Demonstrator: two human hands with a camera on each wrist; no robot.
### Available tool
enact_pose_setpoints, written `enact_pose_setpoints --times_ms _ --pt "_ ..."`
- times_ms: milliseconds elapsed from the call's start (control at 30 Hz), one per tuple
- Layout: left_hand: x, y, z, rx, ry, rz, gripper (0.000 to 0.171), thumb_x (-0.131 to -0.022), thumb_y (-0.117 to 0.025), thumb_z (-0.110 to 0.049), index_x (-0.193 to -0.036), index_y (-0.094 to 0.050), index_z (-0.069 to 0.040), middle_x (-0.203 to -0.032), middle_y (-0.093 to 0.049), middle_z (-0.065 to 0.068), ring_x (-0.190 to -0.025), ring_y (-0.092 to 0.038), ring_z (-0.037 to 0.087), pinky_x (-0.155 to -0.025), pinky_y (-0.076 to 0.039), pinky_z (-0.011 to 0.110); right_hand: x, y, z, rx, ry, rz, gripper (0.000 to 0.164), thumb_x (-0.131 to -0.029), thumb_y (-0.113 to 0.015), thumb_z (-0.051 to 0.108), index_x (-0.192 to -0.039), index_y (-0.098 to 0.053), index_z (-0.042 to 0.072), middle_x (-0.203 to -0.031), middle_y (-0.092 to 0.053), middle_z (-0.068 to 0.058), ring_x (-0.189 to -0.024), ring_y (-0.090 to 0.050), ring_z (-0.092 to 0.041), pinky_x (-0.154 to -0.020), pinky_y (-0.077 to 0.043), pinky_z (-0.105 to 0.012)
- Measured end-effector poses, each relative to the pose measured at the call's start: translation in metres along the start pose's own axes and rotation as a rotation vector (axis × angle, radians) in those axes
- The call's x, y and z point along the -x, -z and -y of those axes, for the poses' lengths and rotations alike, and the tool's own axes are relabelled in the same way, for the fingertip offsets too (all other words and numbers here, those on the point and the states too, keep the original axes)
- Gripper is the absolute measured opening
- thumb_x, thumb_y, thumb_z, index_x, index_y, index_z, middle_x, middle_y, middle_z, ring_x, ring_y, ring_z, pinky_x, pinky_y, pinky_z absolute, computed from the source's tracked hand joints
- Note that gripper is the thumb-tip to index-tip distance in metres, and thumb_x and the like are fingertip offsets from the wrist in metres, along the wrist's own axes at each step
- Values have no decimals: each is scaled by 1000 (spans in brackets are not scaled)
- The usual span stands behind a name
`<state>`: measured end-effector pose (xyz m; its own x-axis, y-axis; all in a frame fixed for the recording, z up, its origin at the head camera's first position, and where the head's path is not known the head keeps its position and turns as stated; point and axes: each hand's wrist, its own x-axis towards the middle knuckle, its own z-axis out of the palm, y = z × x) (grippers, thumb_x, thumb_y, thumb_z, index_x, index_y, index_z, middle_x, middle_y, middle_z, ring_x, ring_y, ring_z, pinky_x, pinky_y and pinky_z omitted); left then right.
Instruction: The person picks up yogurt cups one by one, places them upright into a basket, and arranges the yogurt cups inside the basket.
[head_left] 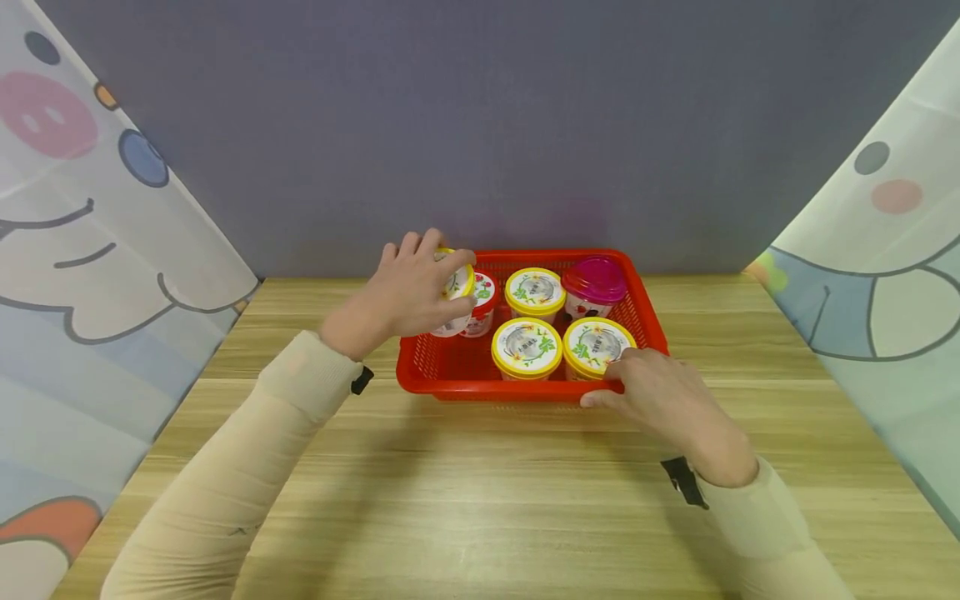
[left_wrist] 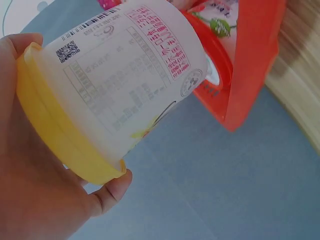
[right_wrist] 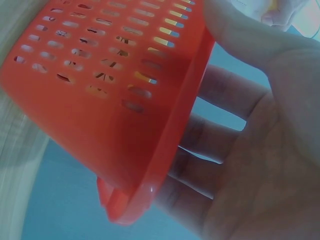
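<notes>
My left hand (head_left: pixel 412 287) grips a white plastic tub (left_wrist: pixel 120 75) round its yellow lid (left_wrist: pixel 60 120). It holds the tub tilted over the left back part of a red plastic basket (head_left: pixel 465 388); printed text and a barcode show on its side. Close by in the basket is a red-lidded tub (head_left: pixel 486 289), partly hidden. My right hand (head_left: pixel 675 404) holds the basket's rim near the front right corner, thumb outside and fingers over the inner side. Beside those fingers stands a yellow-lidded tub (head_left: pixel 597 346).
Also in the basket are a front middle yellow-lidded tub (head_left: pixel 527 348), a back one (head_left: pixel 536 289) and a tub with a magenta lid (head_left: pixel 596 279). The basket sits on a wooden table (head_left: pixel 465 500) against a grey panel (head_left: pixel 525 125). Cartoon-printed cloth (head_left: pixel 75 250) hangs at both sides.
</notes>
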<state>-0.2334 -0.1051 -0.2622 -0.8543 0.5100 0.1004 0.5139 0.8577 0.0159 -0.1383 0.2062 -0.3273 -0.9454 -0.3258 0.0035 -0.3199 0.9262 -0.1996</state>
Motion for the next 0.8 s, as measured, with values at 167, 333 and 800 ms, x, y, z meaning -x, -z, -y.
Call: enact_pose_setpoints --times_ms 167,333,800 --pt "-2 -10 -6 5 -19 25 59 -95 -51 -51 -149 -48 -28 -145 -36 13 -121 -35 35 -91 -33 52 -1 0 0 -1 -5 4 34 -83 -81 48 -83 -72 15 -79 -62 1 -75 -56 -19 -59 -50 -42" --pt "-3 -19 -11 -15 -24 69 63 -96 -52 -58 -152 -45 -30 -145 -36 12 -122 -34 33 -92 -33 49 -1 -1 0 -6 -8 3 34 -83 -81 48 -81 -71 16 -78 -62 1 -74 -55 -19 -59 -49 -41" --pt "-3 -43 -17 -50 -82 89 61 -94 -53 -50 -150 -47 -27 -140 -41 13 -116 -40 32 -89 -38 47 1 0 -1 6 13 -17 32 -83 -82 47 -81 -72 16 -80 -62 1 -75 -57 -20 -59 -49 -42"
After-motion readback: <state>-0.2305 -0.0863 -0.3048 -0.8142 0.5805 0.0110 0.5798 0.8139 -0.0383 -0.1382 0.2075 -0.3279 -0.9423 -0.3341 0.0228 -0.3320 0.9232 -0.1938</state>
